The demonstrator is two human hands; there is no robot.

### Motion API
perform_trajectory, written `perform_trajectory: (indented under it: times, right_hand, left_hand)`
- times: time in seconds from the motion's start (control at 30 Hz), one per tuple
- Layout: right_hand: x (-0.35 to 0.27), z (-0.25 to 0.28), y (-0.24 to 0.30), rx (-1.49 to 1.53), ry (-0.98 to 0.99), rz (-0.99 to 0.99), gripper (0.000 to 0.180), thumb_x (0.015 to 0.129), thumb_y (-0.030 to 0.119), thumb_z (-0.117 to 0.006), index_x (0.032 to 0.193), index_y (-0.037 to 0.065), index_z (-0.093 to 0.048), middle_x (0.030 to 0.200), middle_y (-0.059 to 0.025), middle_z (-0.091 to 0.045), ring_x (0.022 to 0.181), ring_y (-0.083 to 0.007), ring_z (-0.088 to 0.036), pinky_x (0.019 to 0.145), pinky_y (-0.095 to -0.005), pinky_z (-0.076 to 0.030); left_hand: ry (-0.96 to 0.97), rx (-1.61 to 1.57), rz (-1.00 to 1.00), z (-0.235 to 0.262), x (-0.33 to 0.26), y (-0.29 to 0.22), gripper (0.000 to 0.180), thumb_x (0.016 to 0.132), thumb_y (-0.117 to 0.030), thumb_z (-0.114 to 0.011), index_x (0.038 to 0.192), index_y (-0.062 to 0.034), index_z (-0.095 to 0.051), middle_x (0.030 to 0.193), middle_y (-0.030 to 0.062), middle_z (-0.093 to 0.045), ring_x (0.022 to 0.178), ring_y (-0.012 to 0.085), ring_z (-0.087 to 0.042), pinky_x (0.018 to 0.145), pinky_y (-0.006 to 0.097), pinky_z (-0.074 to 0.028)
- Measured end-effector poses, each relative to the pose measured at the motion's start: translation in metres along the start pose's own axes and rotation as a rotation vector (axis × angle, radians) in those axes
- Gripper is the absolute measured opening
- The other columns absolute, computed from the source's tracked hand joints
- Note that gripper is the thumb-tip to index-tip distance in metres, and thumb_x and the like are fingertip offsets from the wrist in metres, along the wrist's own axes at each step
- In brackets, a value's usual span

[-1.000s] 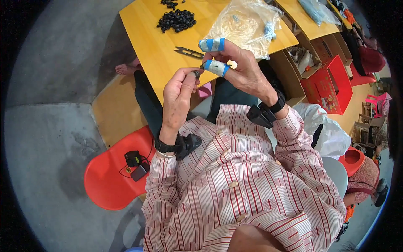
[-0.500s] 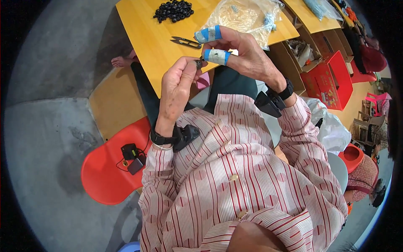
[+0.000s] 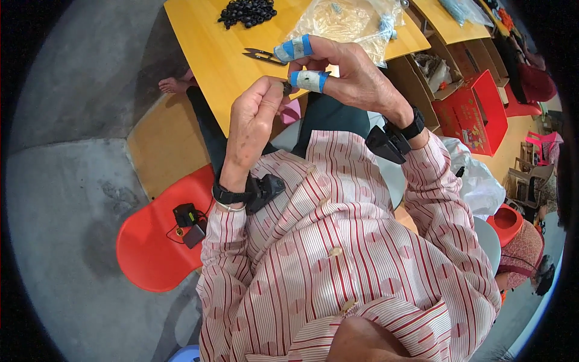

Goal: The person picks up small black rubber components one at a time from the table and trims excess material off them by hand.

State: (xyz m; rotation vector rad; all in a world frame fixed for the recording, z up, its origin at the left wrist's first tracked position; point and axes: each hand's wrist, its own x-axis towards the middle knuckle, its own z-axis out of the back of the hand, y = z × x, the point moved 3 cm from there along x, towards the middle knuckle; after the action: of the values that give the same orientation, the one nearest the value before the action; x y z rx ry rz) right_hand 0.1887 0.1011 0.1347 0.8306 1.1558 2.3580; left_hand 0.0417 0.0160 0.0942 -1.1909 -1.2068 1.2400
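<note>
In front of my lap, over the table's near edge, my left hand (image 3: 253, 117) pinches a small dark round piece (image 3: 286, 88) between thumb and fingers. My right hand (image 3: 353, 72) meets it from the right, its fingers curled in beside the piece. Blue and white tape wraps two of its fingers, one held higher and apart. What the right fingertips grip is too small to make out. Black thread snips (image 3: 259, 55) lie on the yellow table (image 3: 208, 48) just beyond, partly covered by the upper taped finger. Farther back sits a pile of small black round pieces (image 3: 246, 13).
A clear plastic bag (image 3: 341, 21) lies on the table at the back right. Cardboard boxes (image 3: 431, 75) and a red box (image 3: 473, 114) stand to the right. On the left, a red chair (image 3: 151, 247) carries small black devices (image 3: 192, 226). Another person's foot (image 3: 174, 85) shows beyond the table's left edge.
Both hands stay together and have shifted slightly left and up. The dark piece has turned a little and is less exposed; the upper taped finger now overlaps the snips' handle end.
</note>
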Motion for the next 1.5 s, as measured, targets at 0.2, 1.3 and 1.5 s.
perform_trajectory:
  times: [0.2,1.3,1.5]
  right_hand:
    - [0.004,-0.001,0.003,-0.083,0.03,0.034,0.031,0.081,0.009,-0.064,0.11,0.003,-0.058,0.089,-0.0119,-0.066,0.082,-0.0224,-0.065,0.074,-0.031,-0.052]
    - [0.002,-0.022,-0.016,-0.212,0.008,0.162,0.03,0.067,-0.007,-0.06,0.095,0.003,-0.059,0.081,-0.0098,-0.063,0.078,-0.028,-0.064,0.064,-0.0342,-0.051]
    - [-0.003,-0.025,-0.019,-0.151,-0.034,0.101,0.034,0.076,0.006,-0.069,0.109,0.007,-0.06,0.087,-0.0044,-0.064,0.079,-0.0165,-0.064,0.07,-0.0286,-0.051]
  left_hand:
    - [-0.018,0.017,0.023,0.003,0.0,0.002,0.025,0.096,-0.018,-0.043,0.096,0.0018,-0.056,0.089,0.0033,-0.058,0.075,0.0074,-0.045,0.07,0.021,-0.038]
    - [0.027,-0.226,0.106,0.011,-0.007,0.021,0.018,0.09,-0.014,-0.054,0.102,0.0,-0.056,0.085,0.0013,-0.057,0.074,0.0068,-0.052,0.066,0.019,-0.039]
    - [-0.019,-0.179,0.107,0.012,-0.009,0.019,0.021,0.091,-0.018,-0.053,0.101,-0.0002,-0.056,0.088,0.0006,-0.056,0.075,0.0068,-0.051,0.068,0.019,-0.039]
